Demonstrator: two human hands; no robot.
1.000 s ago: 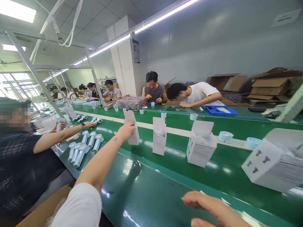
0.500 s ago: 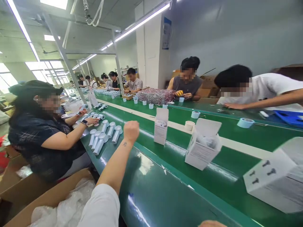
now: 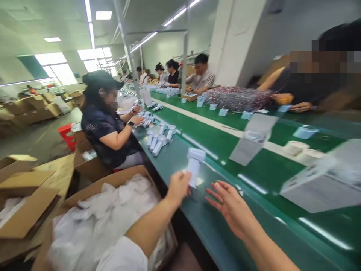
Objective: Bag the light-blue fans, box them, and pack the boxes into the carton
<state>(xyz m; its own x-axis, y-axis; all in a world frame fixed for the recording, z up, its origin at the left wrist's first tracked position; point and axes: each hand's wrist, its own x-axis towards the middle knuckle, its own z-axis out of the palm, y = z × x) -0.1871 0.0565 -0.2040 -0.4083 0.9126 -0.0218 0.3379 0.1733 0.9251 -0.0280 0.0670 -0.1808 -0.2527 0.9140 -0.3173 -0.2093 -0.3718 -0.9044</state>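
My left hand [image 3: 178,187] is closed round the lower end of a pale blue-white handheld device [image 3: 194,166] with a round head, held just above the near edge of the green conveyor belt [image 3: 197,139]. My right hand [image 3: 229,203] hovers open beside it, fingers spread, holding nothing. Several more of these devices [image 3: 159,137] lie in a row on the belt edge farther off. Open white cartons [image 3: 254,139] stand on the belt to the right, blurred by motion; another carton [image 3: 321,180] lies nearer.
A person in a dark shirt [image 3: 108,128] sits at the belt on my left, handling devices. Other people work along the far side. A cardboard box of white plastic bags [image 3: 107,214] sits below my left arm. Tape rolls [image 3: 296,147] lie on the belt.
The view swung left. My left hand came back from the belt, away from the cartons, and now holds a device. My right hand rose into view, open.
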